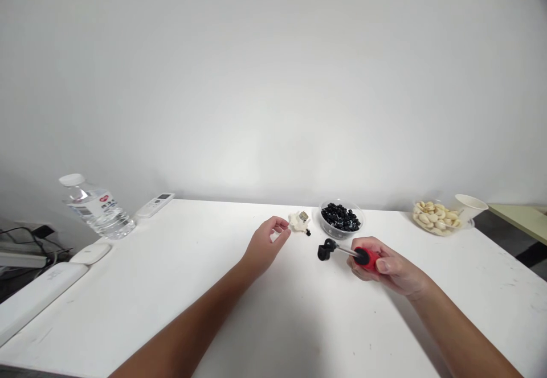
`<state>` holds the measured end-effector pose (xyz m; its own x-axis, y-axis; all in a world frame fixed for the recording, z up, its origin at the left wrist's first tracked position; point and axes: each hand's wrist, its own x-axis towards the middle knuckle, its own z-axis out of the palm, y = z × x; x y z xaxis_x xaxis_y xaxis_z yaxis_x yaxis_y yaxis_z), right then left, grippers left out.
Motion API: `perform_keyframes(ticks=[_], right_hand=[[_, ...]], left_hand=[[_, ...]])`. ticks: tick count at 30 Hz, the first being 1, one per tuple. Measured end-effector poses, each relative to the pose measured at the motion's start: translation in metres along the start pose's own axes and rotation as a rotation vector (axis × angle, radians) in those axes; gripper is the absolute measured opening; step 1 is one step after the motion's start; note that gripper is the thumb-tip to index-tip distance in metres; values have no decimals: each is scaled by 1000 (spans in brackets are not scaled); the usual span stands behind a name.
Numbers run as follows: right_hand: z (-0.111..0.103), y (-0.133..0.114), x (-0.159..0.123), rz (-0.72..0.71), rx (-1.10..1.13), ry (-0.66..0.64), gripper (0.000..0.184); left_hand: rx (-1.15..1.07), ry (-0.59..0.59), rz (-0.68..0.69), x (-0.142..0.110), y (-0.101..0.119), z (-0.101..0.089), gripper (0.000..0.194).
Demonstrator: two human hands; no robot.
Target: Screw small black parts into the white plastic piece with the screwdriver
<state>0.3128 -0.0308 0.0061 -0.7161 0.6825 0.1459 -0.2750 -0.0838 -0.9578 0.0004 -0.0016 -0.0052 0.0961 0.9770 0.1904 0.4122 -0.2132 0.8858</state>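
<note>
My right hand [384, 267] is wrapped round the red and black handle of a screwdriver [366, 257], its metal shaft pointing left. At the shaft's end sits a small black clip-like piece [325, 249], held above the table. My left hand [267, 241] is low over the table, thumb and forefinger curved with a gap between them and nothing visible inside. Just beyond its fingertips lies an irregular white piece [296, 222] with a greyish patch; whether the fingers touch it I cannot tell. A tiny black bit [308, 232] is beside that piece.
Behind the screwdriver stands a clear bowl [360, 218] of shiny black pieces. Farther right are a clear bowl [464, 227] of pale nut-like pieces and a paper cup [470, 205]. A water bottle [98, 207], remote control [156, 205] and white devices [47, 290] line the left side.
</note>
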Motion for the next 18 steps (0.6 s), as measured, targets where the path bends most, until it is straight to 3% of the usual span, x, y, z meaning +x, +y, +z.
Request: perform_keyframes(ticks=[8,18], right_hand=[[3,-3,1,-9,-66,48,42],[11,-8,8,-158,-59,296,38]], left_hand=[[160,-26,152,-1,-3,0,22],[358,-20,220,6,-25,9,69]])
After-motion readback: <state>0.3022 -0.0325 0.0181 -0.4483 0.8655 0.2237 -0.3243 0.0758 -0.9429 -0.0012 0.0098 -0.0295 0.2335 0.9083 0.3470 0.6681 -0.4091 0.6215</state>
